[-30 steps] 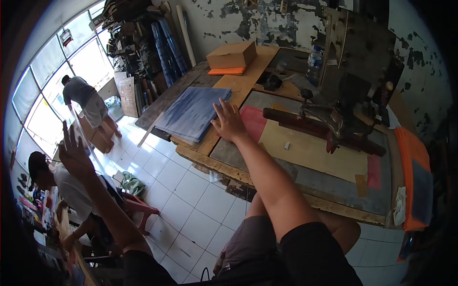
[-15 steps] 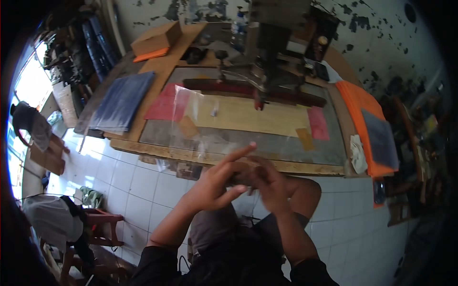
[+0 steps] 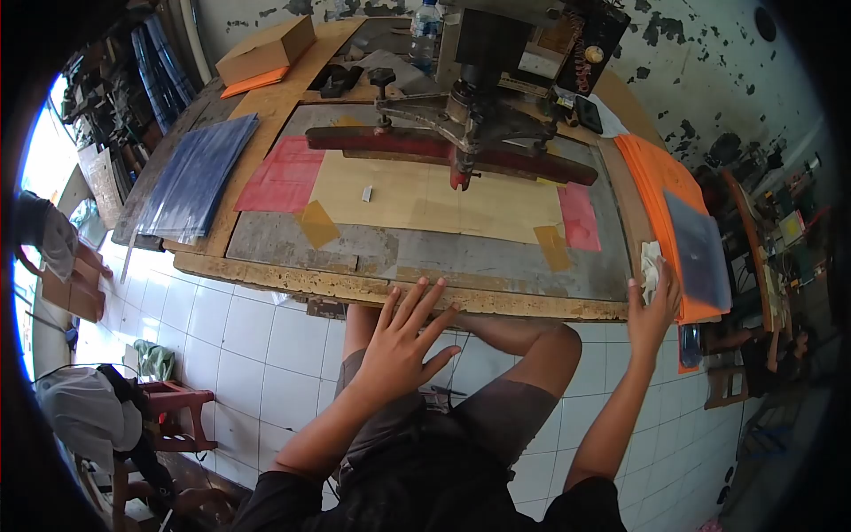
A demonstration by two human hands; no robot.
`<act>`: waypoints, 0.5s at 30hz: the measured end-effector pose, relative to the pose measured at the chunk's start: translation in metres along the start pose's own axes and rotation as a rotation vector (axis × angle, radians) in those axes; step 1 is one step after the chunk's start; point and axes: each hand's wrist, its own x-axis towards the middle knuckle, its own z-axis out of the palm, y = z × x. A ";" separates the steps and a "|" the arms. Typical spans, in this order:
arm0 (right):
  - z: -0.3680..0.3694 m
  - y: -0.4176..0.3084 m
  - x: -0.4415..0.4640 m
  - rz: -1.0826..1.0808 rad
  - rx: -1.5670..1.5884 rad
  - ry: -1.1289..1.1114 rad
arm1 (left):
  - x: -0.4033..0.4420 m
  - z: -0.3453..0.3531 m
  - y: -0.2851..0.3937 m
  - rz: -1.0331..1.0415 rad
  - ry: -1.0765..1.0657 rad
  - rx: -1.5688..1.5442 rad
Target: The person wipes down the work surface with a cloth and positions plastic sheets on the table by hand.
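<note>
My left hand (image 3: 403, 341) hovers at the front edge of the table with its fingers spread and nothing in it. At the table's right, my right hand (image 3: 654, 317) reaches to a crumpled white cloth (image 3: 651, 262), its thumb and fingers apart on either side of the cloth's lower part. Whether it presses on the cloth I cannot tell. Before me lies a yellowish sheet (image 3: 425, 197) with a small pale piece (image 3: 367, 193) on it, pink pieces (image 3: 282, 174) at its ends and brown tape (image 3: 319, 225) at its lower edge. Over it stands a press head with a red bar (image 3: 381, 142).
Clear-blue plastic sheets (image 3: 199, 177) lie at the left. A stack of orange sheets (image 3: 660, 182) with a dark translucent packet (image 3: 698, 244) lies at the right. Behind stand a cardboard box (image 3: 266, 51) and a water bottle (image 3: 425, 37). Another person (image 3: 780, 359) sits far right.
My hands have parted: the right has moved right to the white cloth, the left has opened out. The clear plastic film over the yellowish sheet no longer shows. The view has shifted slightly.
</note>
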 end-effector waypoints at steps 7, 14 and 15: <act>0.031 0.059 0.015 0.056 0.036 -0.203 | -0.007 0.014 0.016 -0.044 -0.034 -0.047; 0.005 -0.002 0.034 0.124 0.351 -0.125 | -0.008 0.022 0.021 -0.052 -0.051 -0.029; -0.012 -0.055 0.026 0.051 0.503 -0.066 | -0.008 0.023 0.022 -0.056 -0.051 -0.026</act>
